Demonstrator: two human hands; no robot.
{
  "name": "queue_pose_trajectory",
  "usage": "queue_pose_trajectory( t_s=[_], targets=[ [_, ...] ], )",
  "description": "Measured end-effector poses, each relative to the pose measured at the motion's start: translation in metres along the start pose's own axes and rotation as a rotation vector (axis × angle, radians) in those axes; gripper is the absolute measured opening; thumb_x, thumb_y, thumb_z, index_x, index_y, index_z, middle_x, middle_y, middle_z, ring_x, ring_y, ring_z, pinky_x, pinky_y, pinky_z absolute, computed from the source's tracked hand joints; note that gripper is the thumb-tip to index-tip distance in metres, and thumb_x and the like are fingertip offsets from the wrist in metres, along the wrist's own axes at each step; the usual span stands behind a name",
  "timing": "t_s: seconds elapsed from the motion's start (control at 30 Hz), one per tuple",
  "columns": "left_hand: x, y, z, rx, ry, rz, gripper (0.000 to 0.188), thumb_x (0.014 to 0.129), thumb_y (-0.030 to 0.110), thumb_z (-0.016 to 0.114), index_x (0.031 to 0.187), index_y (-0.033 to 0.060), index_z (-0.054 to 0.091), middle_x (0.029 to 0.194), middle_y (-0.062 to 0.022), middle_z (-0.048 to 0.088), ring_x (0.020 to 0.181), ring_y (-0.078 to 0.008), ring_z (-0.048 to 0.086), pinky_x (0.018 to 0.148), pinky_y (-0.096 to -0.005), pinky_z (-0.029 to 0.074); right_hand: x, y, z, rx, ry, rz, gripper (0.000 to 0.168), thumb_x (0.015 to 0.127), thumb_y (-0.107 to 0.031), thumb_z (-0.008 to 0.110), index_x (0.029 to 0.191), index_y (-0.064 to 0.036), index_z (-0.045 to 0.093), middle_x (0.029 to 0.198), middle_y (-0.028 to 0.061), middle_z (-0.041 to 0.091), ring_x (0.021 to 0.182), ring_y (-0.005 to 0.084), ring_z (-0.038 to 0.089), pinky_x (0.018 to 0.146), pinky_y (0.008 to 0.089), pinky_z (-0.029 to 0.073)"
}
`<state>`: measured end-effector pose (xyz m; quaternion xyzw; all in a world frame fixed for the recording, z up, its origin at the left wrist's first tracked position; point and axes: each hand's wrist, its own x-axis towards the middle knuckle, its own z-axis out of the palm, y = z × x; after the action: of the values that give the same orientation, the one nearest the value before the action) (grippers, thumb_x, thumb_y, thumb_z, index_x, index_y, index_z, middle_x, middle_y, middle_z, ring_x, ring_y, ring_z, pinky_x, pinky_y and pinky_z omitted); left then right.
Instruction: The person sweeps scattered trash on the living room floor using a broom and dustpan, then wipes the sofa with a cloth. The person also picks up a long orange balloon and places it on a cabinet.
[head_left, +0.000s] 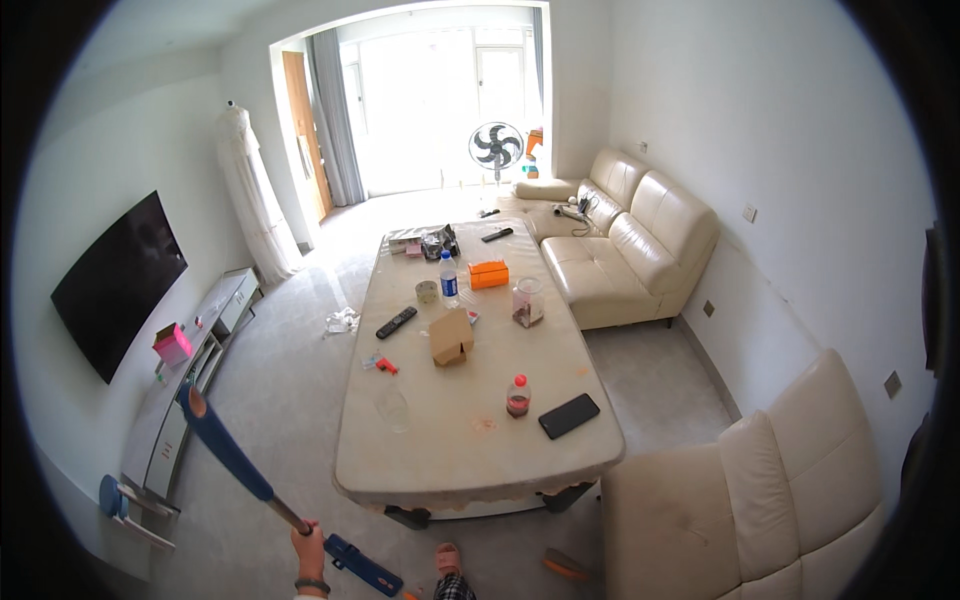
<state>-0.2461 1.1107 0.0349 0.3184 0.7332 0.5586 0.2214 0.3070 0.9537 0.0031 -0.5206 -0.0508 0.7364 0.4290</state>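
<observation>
My left hand (308, 546), with a dark band at the wrist, grips the metal pole of a flat mop (229, 442) with a blue handle sleeve. The pole leans up to the left. The blue mop head (363, 565) lies just right of the hand, low near the floor. My right hand is out of view. Before me stands a long table (450, 465) under a clear cover. On it are a cola bottle (517, 397), a black smartphone (569, 416), a cardboard box (451, 337), a remote control (396, 322), a water bottle (448, 281) and a plastic jar (528, 304).
Beige leather sofas (667, 510) flank the table's right side. A low TV cabinet (169, 450) and a blue-topped stool (112, 496) stand left. Crumpled white plastic (343, 321) lies on the floor. My slippered foot (448, 559) is near the table, and an orange-edged brush-like item (565, 564) lies right of it.
</observation>
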Motion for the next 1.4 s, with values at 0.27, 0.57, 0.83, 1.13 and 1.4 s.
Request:
queue_pose_trajectory(
  t_s=[0.27, 0.57, 0.83, 1.13, 1.4],
  targets=[
    [0.101, 0.013, -0.047, 0.034, -0.130, -0.102, 0.014, 0.078, 0.004, 0.053, 0.091, -0.0010, 0.055, 0.072, -0.0050, 0.055, 0.056, -0.0121, 0.053, 0.048, -0.0245, 0.044, 0.117, -0.085, 0.135, -0.221, 0.069, -0.115, 0.021, 0.082, -0.026, 0.052, 0.096, -0.012, 0.058, 0.086, 0.0061, 0.059, 0.079, 0.0188, 0.054, 0.071, 0.0349, 0.044],
    [0.206, 0.064, 0.017, 0.166, -0.163, -0.071, 0.008, 0.066, 0.000, 0.053, 0.067, 0.0009, 0.045, 0.057, -0.0055, 0.046, 0.044, -0.0139, 0.048, 0.039, -0.0264, 0.046, 0.191, -0.160, 0.190, -0.405, 0.086, -0.123, 0.022, 0.081, -0.026, 0.053, 0.096, -0.012, 0.059, 0.086, 0.0072, 0.059, 0.080, 0.0194, 0.055, 0.072, 0.0352, 0.044],
    [0.251, 0.072, 0.106, 0.325, -0.320, 0.026, 0.004, 0.070, 0.003, 0.054, 0.069, -0.0009, 0.051, 0.061, -0.0066, 0.052, 0.053, -0.0149, 0.054, 0.049, -0.0274, 0.046, 0.222, -0.206, 0.163, -0.522, 0.111, -0.110, 0.023, 0.079, -0.026, 0.054, 0.096, -0.011, 0.060, 0.086, 0.0081, 0.060, 0.081, 0.0198, 0.056, 0.073, 0.0354, 0.045],
    [0.308, 0.013, 0.177, 0.417, -0.380, 0.153, 0.007, 0.064, 0.001, 0.060, 0.067, 0.0018, 0.053, 0.062, -0.0086, 0.056, 0.056, -0.0204, 0.053, 0.055, -0.0324, 0.044, 0.220, -0.208, 0.110, -0.572, 0.227, -0.066, 0.024, 0.078, -0.026, 0.055, 0.095, -0.011, 0.062, 0.087, 0.0092, 0.061, 0.081, 0.0204, 0.057, 0.074, 0.0357, 0.045],
    [0.318, 0.018, 0.222, 0.475, -0.481, 0.178, 0.011, 0.063, -0.003, 0.057, 0.069, 0.0024, 0.050, 0.058, -0.0066, 0.050, 0.056, -0.0193, 0.052, 0.053, -0.0328, 0.043, 0.183, -0.150, 0.050, -0.587, 0.394, 0.050, 0.025, 0.076, -0.026, 0.056, 0.095, -0.011, 0.063, 0.087, 0.0101, 0.062, 0.082, 0.0209, 0.058, 0.075, 0.0360, 0.045]
  ],
)
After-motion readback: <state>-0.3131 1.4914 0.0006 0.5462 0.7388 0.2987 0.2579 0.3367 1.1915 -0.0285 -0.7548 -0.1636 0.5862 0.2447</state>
